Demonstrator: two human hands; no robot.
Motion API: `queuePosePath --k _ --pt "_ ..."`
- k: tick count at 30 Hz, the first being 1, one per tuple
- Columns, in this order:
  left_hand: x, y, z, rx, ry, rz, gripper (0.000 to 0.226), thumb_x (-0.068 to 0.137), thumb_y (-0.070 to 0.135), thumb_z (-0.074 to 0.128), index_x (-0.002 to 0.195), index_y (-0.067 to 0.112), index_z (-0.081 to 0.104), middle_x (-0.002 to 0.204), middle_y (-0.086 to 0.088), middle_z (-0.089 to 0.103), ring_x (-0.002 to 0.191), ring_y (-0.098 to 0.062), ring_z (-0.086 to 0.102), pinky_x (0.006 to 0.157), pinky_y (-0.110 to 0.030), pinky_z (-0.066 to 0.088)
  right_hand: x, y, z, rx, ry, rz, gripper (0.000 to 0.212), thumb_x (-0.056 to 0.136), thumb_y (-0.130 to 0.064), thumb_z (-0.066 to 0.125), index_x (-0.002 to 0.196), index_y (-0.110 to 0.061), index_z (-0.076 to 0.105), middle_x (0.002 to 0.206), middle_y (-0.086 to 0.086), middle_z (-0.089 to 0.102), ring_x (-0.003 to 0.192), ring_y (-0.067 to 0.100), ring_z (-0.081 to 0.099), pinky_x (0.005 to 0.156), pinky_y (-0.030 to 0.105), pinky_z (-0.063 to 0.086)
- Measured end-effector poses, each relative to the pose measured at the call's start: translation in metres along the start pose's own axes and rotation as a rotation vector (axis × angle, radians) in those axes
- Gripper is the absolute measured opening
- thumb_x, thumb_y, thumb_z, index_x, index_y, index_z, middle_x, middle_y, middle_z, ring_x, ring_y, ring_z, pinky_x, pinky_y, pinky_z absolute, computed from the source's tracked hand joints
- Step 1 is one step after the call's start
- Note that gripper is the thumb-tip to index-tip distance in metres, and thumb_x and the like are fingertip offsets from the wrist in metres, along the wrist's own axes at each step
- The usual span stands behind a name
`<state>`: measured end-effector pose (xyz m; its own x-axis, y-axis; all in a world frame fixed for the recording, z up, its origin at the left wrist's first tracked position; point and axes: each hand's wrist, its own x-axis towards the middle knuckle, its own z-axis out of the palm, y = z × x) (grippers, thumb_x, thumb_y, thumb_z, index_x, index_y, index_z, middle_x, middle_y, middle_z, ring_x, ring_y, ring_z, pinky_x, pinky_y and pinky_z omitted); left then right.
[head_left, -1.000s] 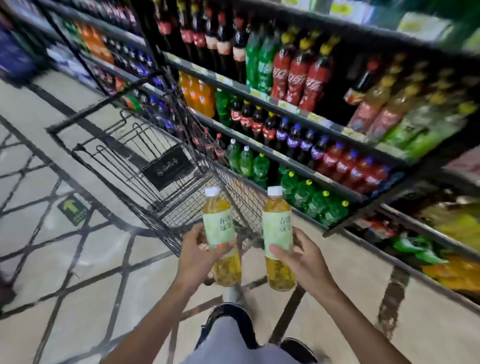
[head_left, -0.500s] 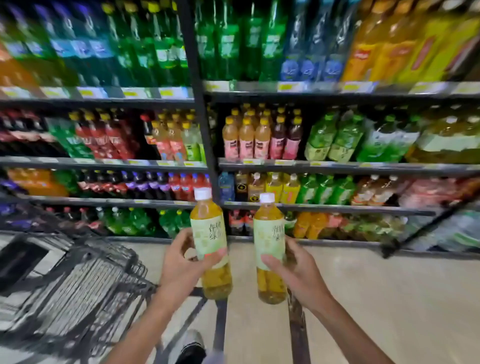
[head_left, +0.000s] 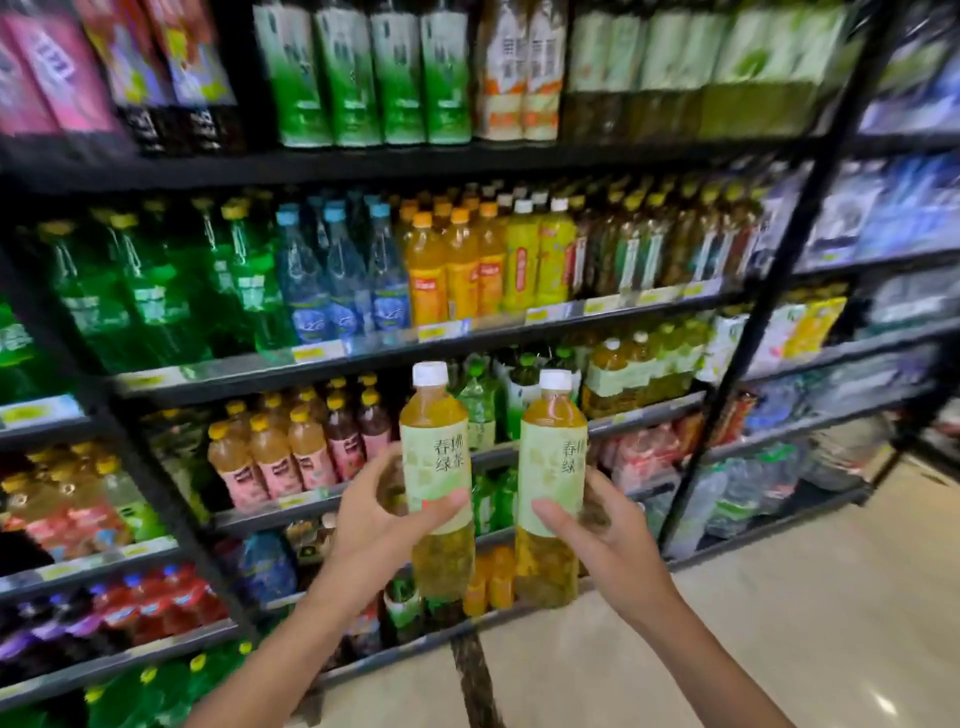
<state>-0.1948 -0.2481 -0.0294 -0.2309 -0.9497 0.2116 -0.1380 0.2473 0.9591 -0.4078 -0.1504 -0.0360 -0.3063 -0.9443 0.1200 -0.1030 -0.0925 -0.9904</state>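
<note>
I hold two alike bottles of amber green tea, each with a white cap and a pale green label. My left hand (head_left: 379, 525) grips the left tea bottle (head_left: 436, 452) round its middle, thumb across the label. My right hand (head_left: 608, 535) grips the right tea bottle (head_left: 551, 467) the same way. Both bottles stand upright, side by side and a little apart, in front of the drinks shelves.
Black shelving (head_left: 363, 358) full of drink bottles fills the view: green and blue bottles and orange juice above, pink-labelled tea (head_left: 270, 457) at left. A black upright post (head_left: 743, 343) stands at right. Pale tiled floor (head_left: 779, 623) lies at the lower right.
The view has swung from the shopping cart to the shelves and closer to them. The cart is out of view. Both hands keep hold of the bottles, now raised higher against the shelves.
</note>
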Motion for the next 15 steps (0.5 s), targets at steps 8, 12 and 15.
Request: queuePosePath --k 8,12,15 --pt "0.154 0.082 0.085 -0.051 -0.086 0.220 0.069 0.056 0.050 0.096 0.116 0.031 0.068 0.108 0.014 0.075 0.103 -0.005 0.070 0.086 -0.027 0.055 0.133 -0.067 -0.095 -0.101 0.076 -0.147 0.051 0.086 -0.032 0.073 0.135 -0.027 0.058 0.122 -0.017 0.070 0.113 0.003 0.066 0.087 0.023 0.057" --pt "0.231 0.126 0.121 -0.101 -0.084 0.327 0.065 0.057 0.045 0.096 0.114 0.032 0.069 0.106 0.013 0.076 0.100 -0.005 0.070 0.078 -0.022 0.057 0.204 -0.105 -0.134 -0.136 0.109 -0.228 0.061 0.081 -0.038 0.074 0.138 -0.025 0.056 0.123 -0.017 0.070 0.109 0.001 0.068 0.093 0.027 0.057" --pt "0.275 0.155 0.145 -0.144 -0.098 0.379 0.055 0.061 0.033 0.090 0.112 0.029 0.070 0.106 0.011 0.076 0.102 -0.008 0.069 0.074 -0.014 0.055 0.247 -0.126 -0.159 -0.162 0.133 -0.306 0.063 0.083 -0.036 0.074 0.142 -0.025 0.053 0.124 -0.017 0.070 0.109 0.002 0.068 0.095 0.029 0.057"
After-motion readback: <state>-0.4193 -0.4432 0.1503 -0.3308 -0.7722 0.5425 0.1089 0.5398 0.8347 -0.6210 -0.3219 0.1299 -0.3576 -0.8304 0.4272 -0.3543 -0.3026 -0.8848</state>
